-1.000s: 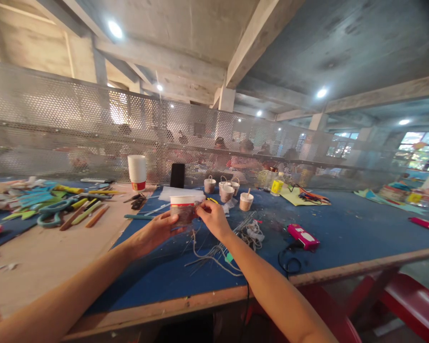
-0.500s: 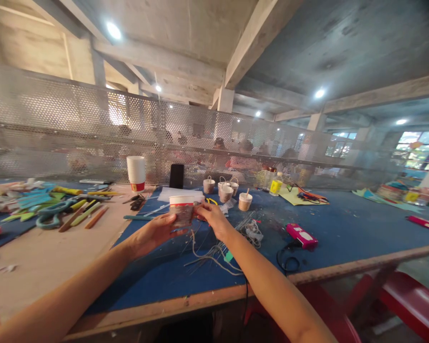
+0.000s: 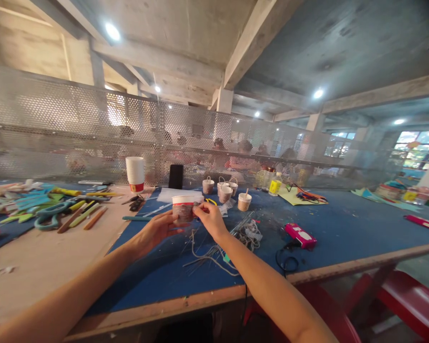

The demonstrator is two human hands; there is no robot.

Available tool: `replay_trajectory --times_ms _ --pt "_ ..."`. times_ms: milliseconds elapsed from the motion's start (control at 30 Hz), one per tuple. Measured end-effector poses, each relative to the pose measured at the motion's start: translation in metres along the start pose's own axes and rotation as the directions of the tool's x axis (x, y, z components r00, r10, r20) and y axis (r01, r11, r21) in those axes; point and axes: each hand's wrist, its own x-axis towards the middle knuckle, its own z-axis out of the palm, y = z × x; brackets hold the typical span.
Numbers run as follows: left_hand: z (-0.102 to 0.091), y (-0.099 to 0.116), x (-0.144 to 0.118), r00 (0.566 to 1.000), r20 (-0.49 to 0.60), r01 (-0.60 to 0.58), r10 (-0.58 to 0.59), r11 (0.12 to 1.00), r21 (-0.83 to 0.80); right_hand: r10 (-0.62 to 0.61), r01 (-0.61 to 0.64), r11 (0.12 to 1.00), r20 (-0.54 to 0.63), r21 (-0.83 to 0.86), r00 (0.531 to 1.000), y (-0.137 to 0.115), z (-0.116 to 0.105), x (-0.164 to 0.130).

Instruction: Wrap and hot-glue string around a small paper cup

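A small paper cup (image 3: 182, 208) is held upright above the blue tabletop (image 3: 343, 228), its rim white, a thin red band just under the rim and its lower wall covered in something brownish and mottled. The left hand (image 3: 153, 231) cradles it from the near-left side and below, while the right hand (image 3: 208, 218) pinches at its right edge near the rim. Thin pale cord (image 3: 207, 252) trails from under the cup down onto the tabletop in loose loops; where it is attached cannot be told.
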Motion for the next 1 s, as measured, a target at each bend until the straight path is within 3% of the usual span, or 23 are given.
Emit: replay_trajectory --times_ms 233,600,1000 --pt "0.009 0.001 -0.005 0.996 -0.08 -0.028 0.037 0.994 0.109 -0.077 0.082 0.987 0.038 -0.141 0.996 -0.005 0.007 -0.009" --pt "0.007 0.001 -0.004 1.0 -0.012 -0.015 0.015 1.0 0.007 -0.203 0.203 0.958 0.02 -0.204 0.979 -0.016 0.002 -0.012" --pt "-0.003 -0.008 0.004 1.0 0.006 0.026 -0.026 0.999 -0.046 -0.188 0.191 0.966 0.029 -0.175 0.982 -0.016 0.002 -0.011"
